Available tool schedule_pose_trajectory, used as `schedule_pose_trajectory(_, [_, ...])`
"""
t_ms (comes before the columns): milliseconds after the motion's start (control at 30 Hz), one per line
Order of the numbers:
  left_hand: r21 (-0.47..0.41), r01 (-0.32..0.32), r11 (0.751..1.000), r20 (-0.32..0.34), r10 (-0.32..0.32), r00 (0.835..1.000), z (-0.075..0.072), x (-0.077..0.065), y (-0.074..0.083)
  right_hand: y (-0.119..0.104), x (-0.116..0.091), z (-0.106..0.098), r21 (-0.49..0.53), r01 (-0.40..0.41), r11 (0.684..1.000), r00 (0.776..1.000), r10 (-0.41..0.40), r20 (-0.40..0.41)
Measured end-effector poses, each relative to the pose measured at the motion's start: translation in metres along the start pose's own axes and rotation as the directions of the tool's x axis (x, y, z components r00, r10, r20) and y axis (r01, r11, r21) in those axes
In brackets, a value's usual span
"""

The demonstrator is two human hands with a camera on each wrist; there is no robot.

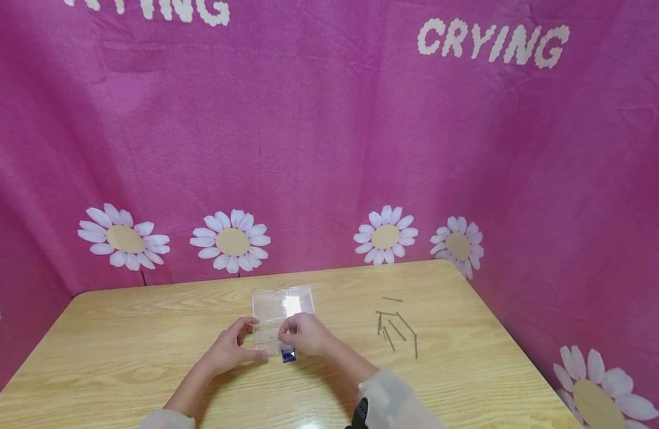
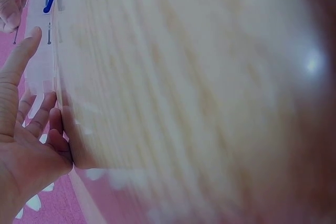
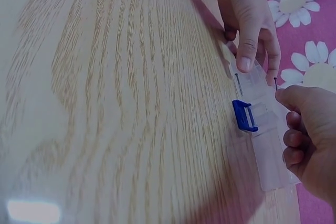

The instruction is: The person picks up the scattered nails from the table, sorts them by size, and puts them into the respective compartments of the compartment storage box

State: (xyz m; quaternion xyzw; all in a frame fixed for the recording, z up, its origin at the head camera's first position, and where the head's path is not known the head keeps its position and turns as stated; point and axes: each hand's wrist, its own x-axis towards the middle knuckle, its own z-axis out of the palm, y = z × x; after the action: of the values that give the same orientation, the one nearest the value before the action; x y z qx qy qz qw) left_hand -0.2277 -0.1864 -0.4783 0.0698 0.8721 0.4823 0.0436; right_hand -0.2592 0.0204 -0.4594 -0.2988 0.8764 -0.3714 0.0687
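Observation:
A clear plastic box [image 1: 264, 344] lies on the table with its lid [image 1: 269, 305] folded open toward the back. A blue latch [image 3: 242, 115] sits at its front edge. My left hand [image 1: 232, 348] holds the box's left end, thumb at the front and fingers at the back. My right hand [image 1: 306, 335] is over the box, pinching a thin nail [image 3: 275, 83] between thumb and forefinger, the nail's head sticking out past the fingertips. Another nail [image 3: 238, 84] shows through the clear wall, near the left thumb.
Several loose nails [image 1: 394, 330] are scattered on the wooden table [image 1: 469, 369] to the right of the box. A pink cloth [image 1: 319, 149] with white flowers hangs behind the table and along its sides.

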Motion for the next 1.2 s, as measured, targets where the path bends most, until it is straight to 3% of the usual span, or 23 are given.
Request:
schedule_pose_trajectory(467, [0.006,-0.003,1.000,-0.002,0.003,1.000,0.001,0.000,-0.001,-0.003,0.004,0.008,-0.042,-0.052,0.998,0.999,0.052,-0.006])
schedule_pose_trajectory(1200, [0.010,-0.034,0.999,-0.001,0.034,0.999,0.001,0.001,-0.004,-0.006,0.003,0.011,-0.092,-0.046,0.995,0.999,0.044,-0.014])
